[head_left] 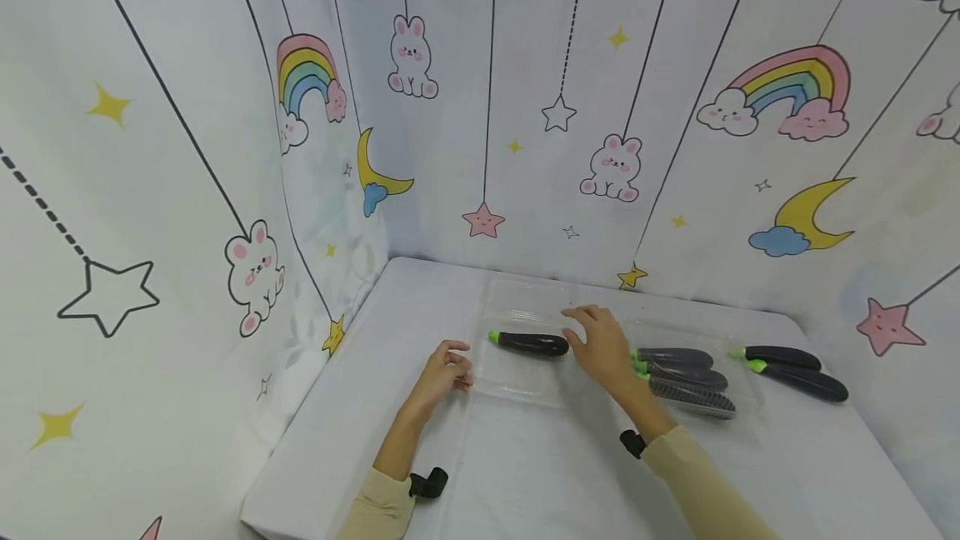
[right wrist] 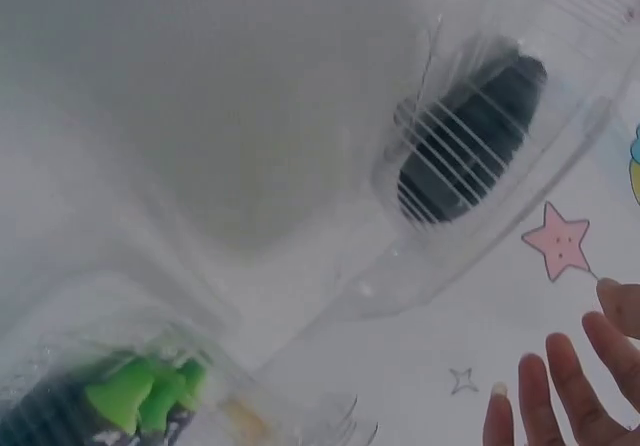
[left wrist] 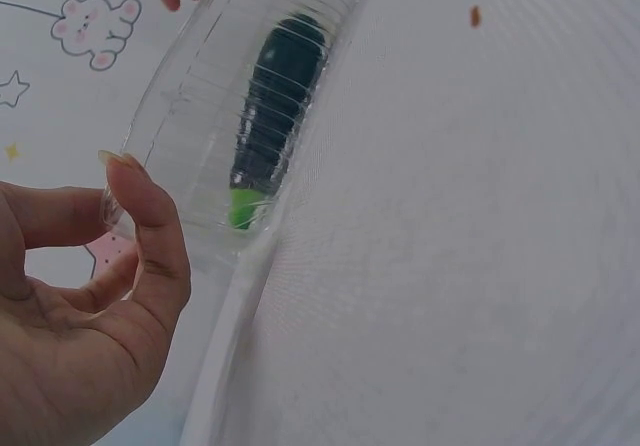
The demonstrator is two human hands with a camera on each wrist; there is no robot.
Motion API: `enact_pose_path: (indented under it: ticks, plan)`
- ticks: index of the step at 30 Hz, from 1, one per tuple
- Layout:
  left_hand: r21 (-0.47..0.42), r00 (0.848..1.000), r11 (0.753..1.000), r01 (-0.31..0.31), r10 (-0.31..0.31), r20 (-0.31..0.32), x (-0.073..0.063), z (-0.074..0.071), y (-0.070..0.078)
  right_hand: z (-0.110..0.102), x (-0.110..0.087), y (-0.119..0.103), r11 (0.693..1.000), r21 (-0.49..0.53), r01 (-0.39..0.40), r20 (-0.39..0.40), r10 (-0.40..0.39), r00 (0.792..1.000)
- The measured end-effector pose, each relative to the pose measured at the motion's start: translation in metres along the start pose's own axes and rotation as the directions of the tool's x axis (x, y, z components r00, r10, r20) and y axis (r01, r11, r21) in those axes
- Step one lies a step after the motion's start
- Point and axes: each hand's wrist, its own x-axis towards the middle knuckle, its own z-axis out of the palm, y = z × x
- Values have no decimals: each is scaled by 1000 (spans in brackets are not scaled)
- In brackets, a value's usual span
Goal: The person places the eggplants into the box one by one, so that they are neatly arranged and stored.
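Note:
A dark toy eggplant (head_left: 532,344) with a green stem lies crosswise in a clear plastic tray (head_left: 521,294) at the middle of the table. Beside the tray's left edge is my left hand (head_left: 442,373), its fingers loosely curled and holding nothing. In the left wrist view, the left fingertips (left wrist: 125,166) overlap the tray's end. At the eggplant's thick end hovers my right hand (head_left: 603,348), thumb and fingers spread apart. The right wrist view shows the right hand (right wrist: 570,391) with straight fingers, apart from the eggplant (right wrist: 470,141).
To the right stands a second clear tray (head_left: 746,394) with three eggplants (head_left: 686,377) side by side. Two loose eggplants (head_left: 798,377) lie farther right on the white table (head_left: 525,473). A patterned curtain (head_left: 540,173) hangs behind and along the left side.

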Motion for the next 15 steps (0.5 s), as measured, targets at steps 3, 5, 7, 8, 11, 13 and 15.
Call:
enact_pose_path:
  ticks: [3,5,7,8,11,13,15]
  plan:
    - [7,1000,1000,-6,6,2,-1,0,0,-15,1,5,1000,9,-7,-27,7,1000]
    - [8,1000,1000,-11,11,1,-2,0,0,-23,0,9,1000,18,-6,-37,7,999]
    - [7,1000,1000,-12,12,0,-2,0,1,-31,-2,14,999,27,-18,-45,19,999]
    - [5,1000,1000,-8,8,-1,-2,0,1,-34,-3,16,999,31,-29,-48,30,998]
    - [3,1000,1000,-4,4,-2,-2,0,1,-43,-8,22,997,40,-68,-58,71,996]
    - [6,1000,1000,0,0,-4,-2,1,1,-48,-11,26,995,43,-92,-62,94,994]
    - [2,1000,1000,0,0,-7,-1,1,1,-53,-14,29,993,50,-103,-67,106,992]
